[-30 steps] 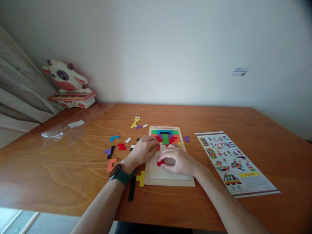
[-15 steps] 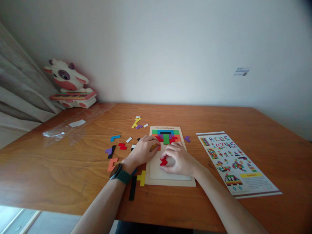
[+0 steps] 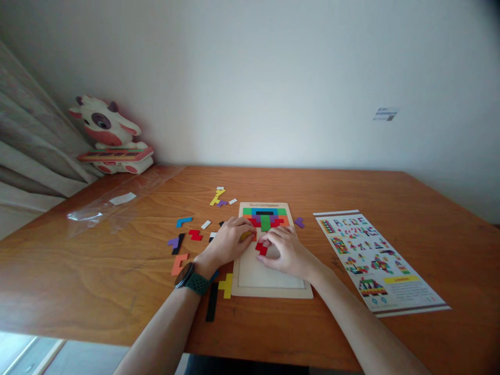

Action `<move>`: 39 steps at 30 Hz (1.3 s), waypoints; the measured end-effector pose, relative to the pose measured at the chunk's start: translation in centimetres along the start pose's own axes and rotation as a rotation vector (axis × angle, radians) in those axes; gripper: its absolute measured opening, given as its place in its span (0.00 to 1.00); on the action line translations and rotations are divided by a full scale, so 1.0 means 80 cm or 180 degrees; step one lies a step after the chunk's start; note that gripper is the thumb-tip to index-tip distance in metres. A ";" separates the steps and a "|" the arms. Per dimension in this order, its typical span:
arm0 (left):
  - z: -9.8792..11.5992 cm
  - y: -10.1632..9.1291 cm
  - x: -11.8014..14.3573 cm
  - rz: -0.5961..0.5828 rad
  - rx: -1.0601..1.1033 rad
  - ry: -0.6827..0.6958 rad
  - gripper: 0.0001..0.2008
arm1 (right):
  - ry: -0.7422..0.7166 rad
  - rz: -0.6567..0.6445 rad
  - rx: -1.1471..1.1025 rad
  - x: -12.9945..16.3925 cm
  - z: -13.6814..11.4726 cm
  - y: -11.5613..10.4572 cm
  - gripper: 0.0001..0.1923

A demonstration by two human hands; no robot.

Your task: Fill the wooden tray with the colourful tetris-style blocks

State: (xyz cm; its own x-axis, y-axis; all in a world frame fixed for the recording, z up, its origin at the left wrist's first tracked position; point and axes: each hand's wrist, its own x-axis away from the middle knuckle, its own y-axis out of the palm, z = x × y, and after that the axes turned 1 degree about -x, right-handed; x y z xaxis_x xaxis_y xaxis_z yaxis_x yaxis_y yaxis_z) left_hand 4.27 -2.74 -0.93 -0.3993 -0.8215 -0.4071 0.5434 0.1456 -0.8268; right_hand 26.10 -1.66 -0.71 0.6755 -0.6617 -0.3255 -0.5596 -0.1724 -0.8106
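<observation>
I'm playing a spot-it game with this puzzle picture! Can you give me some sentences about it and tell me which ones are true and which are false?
1. The right hand holds a red puzzle piece over the wooden puzzle board. True.
2. The watch is on the right wrist. False: it is on the left wrist.
3. The pattern sheet lies to the left of the board. False: it lies to the right.
4. A cow toy sits in the far left corner by the wall. True.
5. The board is full of pieces. False: only the far end is filled; the near part is bare.
6. The left hand rests at the board's left edge, on a yellow piece. True.
</observation>
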 end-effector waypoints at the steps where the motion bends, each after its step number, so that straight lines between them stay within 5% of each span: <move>1: 0.000 0.000 0.000 -0.0002 0.0005 0.0007 0.07 | 0.0024 0.0011 0.0021 0.000 0.000 0.001 0.12; 26: -0.003 0.004 0.000 0.0060 -0.0078 0.0087 0.07 | 0.0082 0.0076 0.0022 0.002 0.013 0.001 0.21; 39: 0.014 -0.008 -0.001 -0.0417 -0.0005 0.0826 0.10 | 0.0013 0.0087 0.0061 0.004 0.019 -0.016 0.16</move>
State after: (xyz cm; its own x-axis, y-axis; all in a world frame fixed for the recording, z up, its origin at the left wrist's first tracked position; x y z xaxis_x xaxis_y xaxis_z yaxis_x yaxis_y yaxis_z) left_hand 4.75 -3.41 0.07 -0.6417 -0.6649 -0.3824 0.4737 0.0486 -0.8793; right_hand 27.77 -0.52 -0.51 0.6579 -0.6690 -0.3458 -0.5686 -0.1403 -0.8106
